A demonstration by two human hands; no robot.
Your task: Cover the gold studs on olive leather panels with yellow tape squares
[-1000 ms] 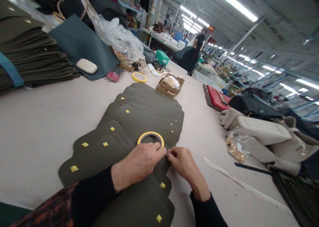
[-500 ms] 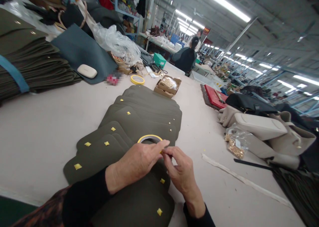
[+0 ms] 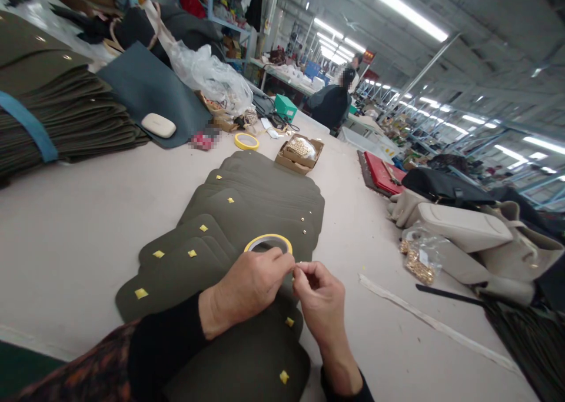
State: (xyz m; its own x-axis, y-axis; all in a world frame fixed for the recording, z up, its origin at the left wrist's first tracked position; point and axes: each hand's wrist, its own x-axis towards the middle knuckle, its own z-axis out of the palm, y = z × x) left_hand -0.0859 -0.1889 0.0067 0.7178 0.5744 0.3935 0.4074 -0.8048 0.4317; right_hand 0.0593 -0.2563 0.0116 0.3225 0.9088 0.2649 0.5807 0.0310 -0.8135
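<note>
Just above the dark olive panels, my left hand (image 3: 249, 285) is closed around the near side of a roll of yellow tape (image 3: 268, 236), its fingertips pinched together. My right hand (image 3: 321, 301) meets it fingertip to fingertip, closed in a pinch on a bit of yellow tape that is mostly hidden. Beneath both hands lie overlapping olive panels (image 3: 265, 181) with rounded corners. Small yellow tape squares (image 3: 192, 253) are stuck on several of them. Small metal studs (image 3: 304, 232) show near the right edge of the stack.
A second tape roll (image 3: 246, 141) and a cardboard box of gold-coloured parts (image 3: 300, 153) stand behind the panels. At left is a strapped olive stack (image 3: 66, 119). Beige bags (image 3: 463, 228) and a pale strip (image 3: 432, 322) lie at right. A person (image 3: 331, 105) sits farther back.
My left fingers have curled in from a straighter pose, and more of the tape roll shows above them. My right hand keeps its pinch. The view has shifted slightly.
</note>
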